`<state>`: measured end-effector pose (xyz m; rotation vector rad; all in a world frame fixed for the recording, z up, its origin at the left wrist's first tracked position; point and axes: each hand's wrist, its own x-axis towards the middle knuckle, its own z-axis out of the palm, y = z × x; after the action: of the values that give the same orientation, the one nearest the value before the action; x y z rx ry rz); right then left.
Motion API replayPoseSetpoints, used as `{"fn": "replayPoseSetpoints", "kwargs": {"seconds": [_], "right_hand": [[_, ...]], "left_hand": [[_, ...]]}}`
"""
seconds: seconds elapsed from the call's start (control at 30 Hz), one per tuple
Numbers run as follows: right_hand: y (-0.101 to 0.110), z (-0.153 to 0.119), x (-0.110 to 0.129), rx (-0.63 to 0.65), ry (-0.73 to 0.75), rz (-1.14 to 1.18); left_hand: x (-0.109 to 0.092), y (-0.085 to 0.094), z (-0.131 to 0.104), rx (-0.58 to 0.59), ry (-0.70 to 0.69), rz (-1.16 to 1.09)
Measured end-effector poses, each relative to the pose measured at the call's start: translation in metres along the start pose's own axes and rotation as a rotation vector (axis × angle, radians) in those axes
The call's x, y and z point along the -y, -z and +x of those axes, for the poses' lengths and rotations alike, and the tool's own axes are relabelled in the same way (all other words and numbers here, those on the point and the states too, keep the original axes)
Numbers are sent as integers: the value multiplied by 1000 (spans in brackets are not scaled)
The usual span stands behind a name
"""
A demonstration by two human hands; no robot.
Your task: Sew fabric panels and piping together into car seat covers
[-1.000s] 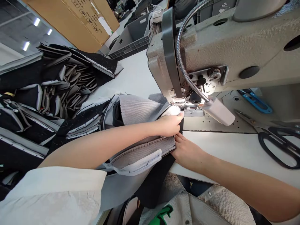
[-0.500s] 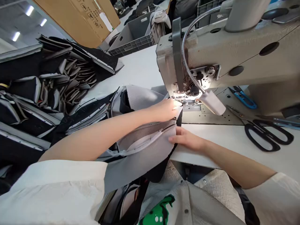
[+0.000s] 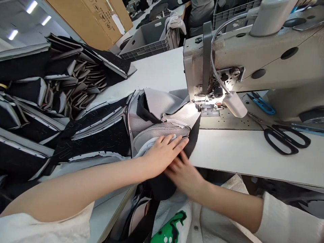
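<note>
Grey and black fabric (image 3: 162, 130) lies bunched on the white table, its far right corner under the needle area of a lit sewing machine (image 3: 197, 64). My left hand (image 3: 164, 153) rests on the fabric's near part, palm down with fingers stretched out. Just beside and partly beneath it, my right hand (image 3: 186, 175) is at the fabric's near edge, its fingers extended and slightly blurred. The fingertips of both hands come close together or overlap. Whether my right fingers pinch any cloth is hidden.
Large black scissors (image 3: 285, 138) and blue snips (image 3: 262, 103) lie right of the needle area. Stacked black and grey pieces (image 3: 83, 77) fill the left. Behind the table are a grey crate (image 3: 146, 37) and a cardboard box (image 3: 93, 22).
My left hand has moved from beside the needle down onto the nearer fabric. My right hand has shifted left and nearer my body, beside the left. The view has shifted slightly.
</note>
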<state>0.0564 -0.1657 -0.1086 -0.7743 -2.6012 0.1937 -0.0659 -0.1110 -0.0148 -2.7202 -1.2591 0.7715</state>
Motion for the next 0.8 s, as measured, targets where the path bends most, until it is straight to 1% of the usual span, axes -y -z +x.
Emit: {"fn": "replayPoseSetpoints", "kwargs": {"seconds": [0.07, 0.1, 0.2, 0.27, 0.33, 0.43, 0.47, 0.53, 0.63, 0.7, 0.8], "right_hand": [[-2, -14, -21, 27, -68, -102], [-1, -18, -28, 31, -75, -132], [3, -19, -37, -7, -74, -165], [5, -13, -35, -54, -127, -167], [8, -6, -35, -86, -163, -163], [15, 1, -39, -72, -129, -85], [18, 2, -41, -57, -115, -39], [23, -1, -46, -21, -97, 41], [23, -11, -50, -9, -40, 30], [21, -20, -49, -57, -19, -55], [19, -30, -46, -151, -45, -163]], "left_hand": [[2, -9, 5, -26, 20, 17], [3, -13, 7, -44, 33, 29], [6, -17, 9, -102, 91, 97], [12, -12, 9, -118, 127, 120], [21, -4, 10, -126, 142, 86], [27, 9, 20, -171, 147, -84], [26, 12, 25, -179, 139, -156], [18, 13, 35, -148, 91, -274], [2, 8, 45, -78, 27, -301], [-2, 2, 48, -68, 41, -290], [-1, -4, 46, -65, 60, -234]]}}
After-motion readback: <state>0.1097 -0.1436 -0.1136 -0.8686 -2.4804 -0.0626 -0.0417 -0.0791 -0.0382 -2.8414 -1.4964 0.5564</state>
